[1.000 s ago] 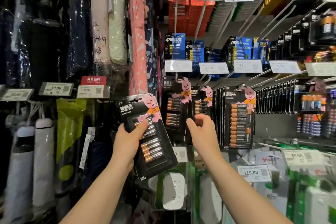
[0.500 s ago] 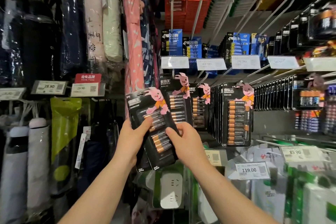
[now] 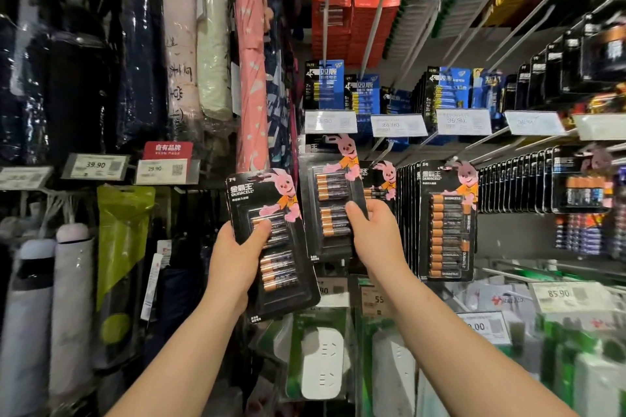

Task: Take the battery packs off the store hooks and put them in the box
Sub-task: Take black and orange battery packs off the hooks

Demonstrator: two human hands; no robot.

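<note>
right now my left hand [image 3: 237, 256] grips a black battery pack [image 3: 271, 240] by its left edge, thumb across the front, holding it tilted and clear of the rack. my right hand [image 3: 376, 234] grasps a second battery pack [image 3: 330, 200] by its right edge, thumb on the front; it sits up by the store hooks [image 3: 382, 149], though i cannot tell whether it hangs on one. just to the right, more packs [image 3: 447, 223] hang in a row. pink umbrella [image 3: 252, 78] hangs to the left.

Dim, even store light; blurred, fisheye-bent edges, sharper centre.
</note>
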